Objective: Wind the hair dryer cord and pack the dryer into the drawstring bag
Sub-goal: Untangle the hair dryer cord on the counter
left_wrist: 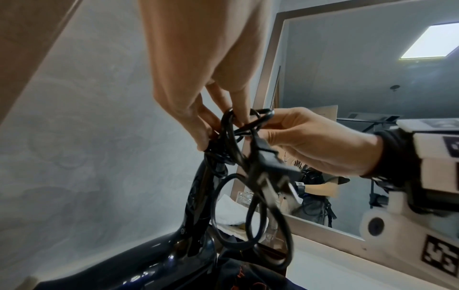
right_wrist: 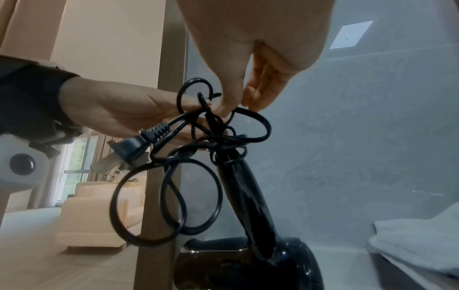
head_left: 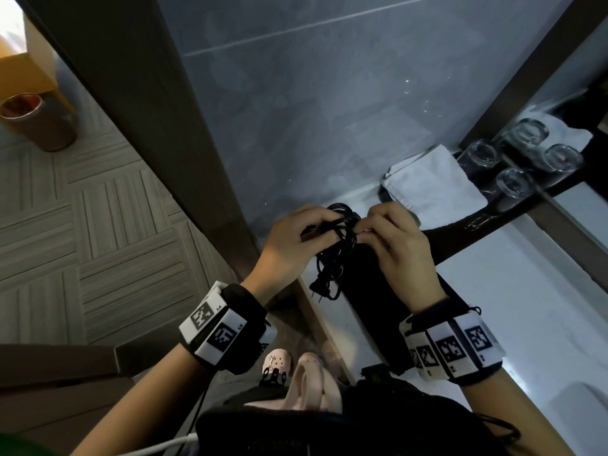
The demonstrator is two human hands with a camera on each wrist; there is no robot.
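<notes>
The black hair dryer [right_wrist: 248,198] stands on its body with its handle pointing up, and the black cord [head_left: 335,255] is bunched in loose loops at the handle's top. My left hand [head_left: 316,230] pinches the bundle from the left, its fingers [left_wrist: 206,135] curled on the strands. My right hand [head_left: 365,230] pinches a loop from the right, with fingertips [right_wrist: 231,107] on the cord. The plug [left_wrist: 273,164] dangles free below the hands. A black bag [head_left: 368,291] lies on the counter under the dryer. In the head view the dryer is mostly hidden.
A folded white towel [head_left: 434,185] and several upturned glasses [head_left: 513,159] sit at the back right by the mirror [left_wrist: 360,137]. The white counter [head_left: 526,307] runs right. A grey wall stands behind, a wooden door frame [head_left: 148,110] left, a bin [head_left: 36,123] on the floor.
</notes>
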